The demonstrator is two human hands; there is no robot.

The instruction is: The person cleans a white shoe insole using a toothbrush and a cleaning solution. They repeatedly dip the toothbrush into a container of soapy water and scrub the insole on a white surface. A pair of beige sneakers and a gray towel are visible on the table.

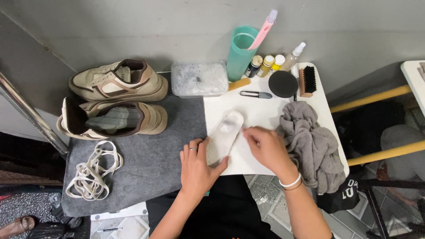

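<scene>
A white shoe insole [225, 132] lies on a white cloth [256, 113] spread over the table's right half. My left hand [197, 166] grips the insole's near end, thumb on top. My right hand [265, 146] rests on the cloth next to the insole's right edge, fingers curled; I cannot tell if anything is pinched in them. Two beige and brown sneakers, one [117, 82] behind the other [110, 118], sit unlaced on a grey mat [146, 168] at the left. Their cream laces [93, 170] lie in a loose pile near the front left.
A crumpled grey towel [314, 144] lies right of my hand. At the back stand a clear tub of foamy water [199, 79], a teal cup with a pink brush [241, 51], small bottles [265, 65], a spray bottle [294, 55], a black round tin [283, 84], a wooden brush [307, 81] and snips [256, 94].
</scene>
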